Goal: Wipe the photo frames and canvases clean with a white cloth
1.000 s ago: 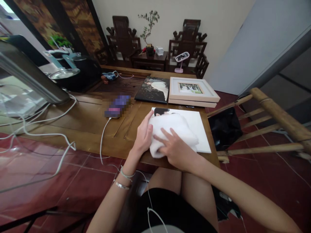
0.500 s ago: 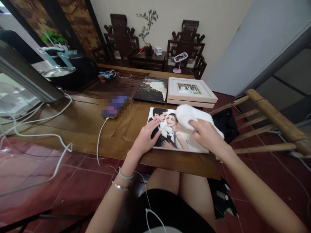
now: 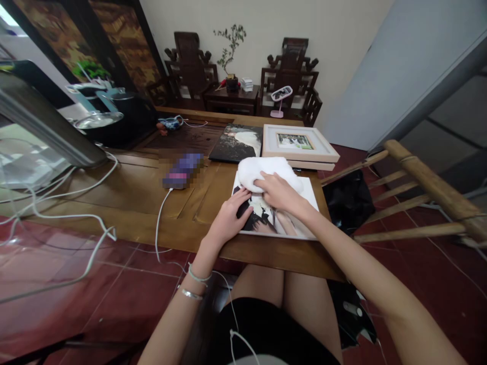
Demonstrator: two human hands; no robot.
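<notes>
A photo panel point(image 3: 262, 229) with a couple's portrait lies flat near the front edge of the wooden table. My left hand point(image 3: 231, 215) rests on its left side, fingers stretched out and touching the surface. In my right hand point(image 3: 279, 192) is a fluffy white cloth point(image 3: 253, 170), pressed onto the upper part of the panel. The cloth and hand cover the faces in the picture. Just behind lie a dark photo panel point(image 3: 238, 144) and, to its right, a stack of pale wooden picture frames point(image 3: 297, 142).
A phone point(image 3: 182, 170) with a white charging cable point(image 3: 157, 223) lies left of the panel. Farther left stand a dark pot with a glass lid point(image 3: 99, 120) and loose cables. A bamboo chair point(image 3: 426, 182) holding a black bag point(image 3: 348, 200) is on the right.
My right hand has slid the white cloth leftward across the panel, from its upper right to its upper left. My left hand has stayed in place.
</notes>
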